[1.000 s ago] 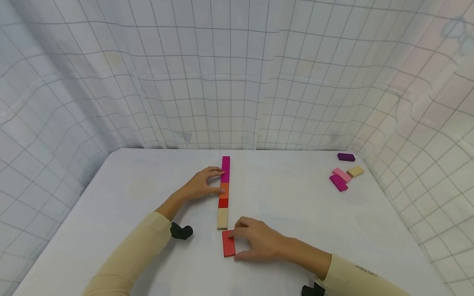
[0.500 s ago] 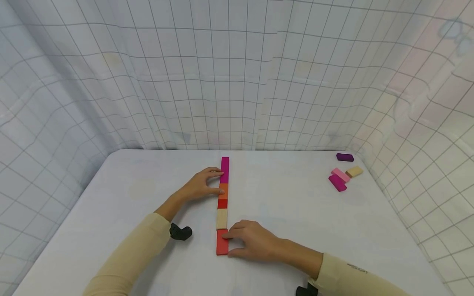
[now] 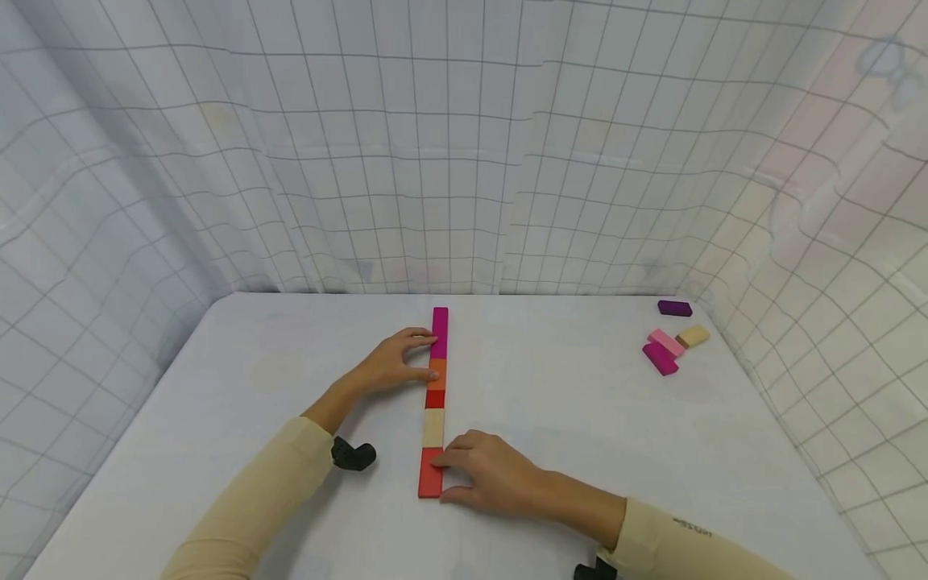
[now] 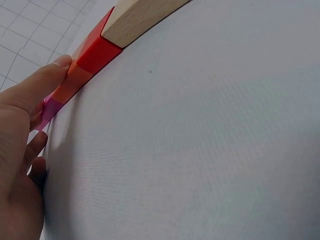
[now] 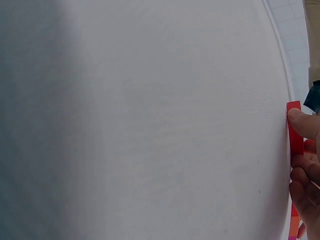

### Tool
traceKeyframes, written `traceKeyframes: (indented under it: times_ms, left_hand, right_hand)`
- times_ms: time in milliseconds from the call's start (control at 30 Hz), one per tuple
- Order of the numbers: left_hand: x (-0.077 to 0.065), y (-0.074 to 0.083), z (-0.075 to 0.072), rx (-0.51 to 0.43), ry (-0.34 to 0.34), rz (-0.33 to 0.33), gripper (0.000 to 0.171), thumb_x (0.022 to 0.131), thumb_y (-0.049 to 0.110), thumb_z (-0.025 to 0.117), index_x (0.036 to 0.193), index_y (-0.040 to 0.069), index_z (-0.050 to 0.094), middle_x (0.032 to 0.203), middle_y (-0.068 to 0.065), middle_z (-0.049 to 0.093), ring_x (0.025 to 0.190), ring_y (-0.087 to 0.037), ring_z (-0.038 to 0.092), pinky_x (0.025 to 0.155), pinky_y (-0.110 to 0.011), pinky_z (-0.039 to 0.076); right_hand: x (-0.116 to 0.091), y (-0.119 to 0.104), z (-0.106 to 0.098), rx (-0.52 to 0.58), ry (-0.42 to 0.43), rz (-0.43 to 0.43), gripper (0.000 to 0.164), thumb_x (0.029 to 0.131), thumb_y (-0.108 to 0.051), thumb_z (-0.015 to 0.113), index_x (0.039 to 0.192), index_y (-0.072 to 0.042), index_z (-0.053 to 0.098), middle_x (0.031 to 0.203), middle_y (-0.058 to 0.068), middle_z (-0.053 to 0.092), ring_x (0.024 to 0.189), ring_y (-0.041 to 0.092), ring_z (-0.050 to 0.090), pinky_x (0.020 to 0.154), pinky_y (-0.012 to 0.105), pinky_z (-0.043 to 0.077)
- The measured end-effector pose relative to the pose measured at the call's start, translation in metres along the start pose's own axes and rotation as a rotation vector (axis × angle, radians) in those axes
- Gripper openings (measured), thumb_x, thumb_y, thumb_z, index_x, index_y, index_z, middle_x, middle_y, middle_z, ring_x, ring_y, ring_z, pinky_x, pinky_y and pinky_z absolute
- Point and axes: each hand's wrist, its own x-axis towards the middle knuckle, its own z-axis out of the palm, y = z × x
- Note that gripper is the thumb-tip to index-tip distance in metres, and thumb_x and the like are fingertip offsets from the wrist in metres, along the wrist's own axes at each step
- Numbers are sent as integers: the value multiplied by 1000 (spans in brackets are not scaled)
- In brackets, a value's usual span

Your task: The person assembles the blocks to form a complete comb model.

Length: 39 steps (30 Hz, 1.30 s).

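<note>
From near the tabletop's [image 3: 565,387] back edge, a row of blocks [image 3: 432,428] runs toward the person to a red end block [image 3: 428,478], pinched by the right hand [image 3: 496,475]; the left hand [image 3: 390,362], thumb and fingers apart, touches the row's orange block [image 3: 441,382] and magenta block [image 3: 440,322].

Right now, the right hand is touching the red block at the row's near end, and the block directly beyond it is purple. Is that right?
Not quite: the head view shows a beige block, not a purple one, directly beyond the near-end red block. The right hand does touch that red block.
</note>
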Motion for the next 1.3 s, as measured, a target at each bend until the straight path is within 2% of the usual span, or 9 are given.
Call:
traceKeyframes:
  times_ms: [433, 667, 767, 900, 1000, 1167, 1300]
  left_hand:
    - [7, 0, -1, 15, -14, -26, 73, 89, 38, 80, 148, 4, 56, 153, -18, 47, 144, -40, 38, 115, -63, 32]
    - [9, 2, -2, 13, -22, -30, 73, 89, 39, 80, 149, 6, 56, 155, -18, 45, 145, -39, 38, 115, -63, 31]
    - [11, 2, -3, 4, -16, -35, 72, 91, 39, 78, 150, 6, 55, 155, -18, 45, 140, -38, 44, 113, -63, 34]
    - [18, -1, -4, -23, 42, -22, 65, 95, 33, 76, 148, 5, 55, 153, -17, 48, 130, -35, 53, 111, -58, 39]
    - [25, -3, -5, -52, 86, -10, 58, 96, 27, 75, 146, 3, 56, 150, -17, 49, 127, -36, 55, 110, -56, 41]
    - [36, -8, -4, -63, 110, 7, 55, 96, 23, 75, 143, 0, 58, 148, -20, 51, 126, -38, 56, 110, -57, 41]
    - [40, -14, -7, -56, 115, -15, 52, 96, 18, 74, 142, 0, 59, 143, -20, 54, 127, -38, 54, 111, -57, 39]
  right_hand:
    - [1, 3, -2, -27, 5, 5, 40, 93, -38, 79, 126, -15, 74, 116, -8, 70, 109, 5, 62, 96, 19, 48]
    - [-7, 17, -19, -46, -115, -18, 53, 94, -41, 77, 141, -22, 64, 127, -8, 66, 117, 7, 59, 99, 21, 48]
    - [-17, 31, -32, -25, -136, 13, 55, 95, -42, 76, 145, -24, 61, 130, -9, 64, 119, 8, 58, 101, 27, 49]
    - [-31, 56, -54, -18, -90, 86, 53, 95, -41, 76, 143, -21, 63, 131, -7, 65, 120, 11, 58, 101, 35, 52]
    - [-41, 78, -70, -27, -35, 143, 52, 95, -40, 77, 140, -17, 65, 131, -4, 66, 121, 14, 59, 101, 39, 52]
    - [-60, 117, -98, 19, 76, 218, 51, 94, -36, 78, 137, -10, 67, 129, 5, 68, 116, 24, 62, 97, 48, 54]
    - [-80, 150, -121, 75, 189, 286, 49, 93, -30, 80, 134, -6, 68, 125, 12, 69, 109, 33, 65, 90, 54, 56]
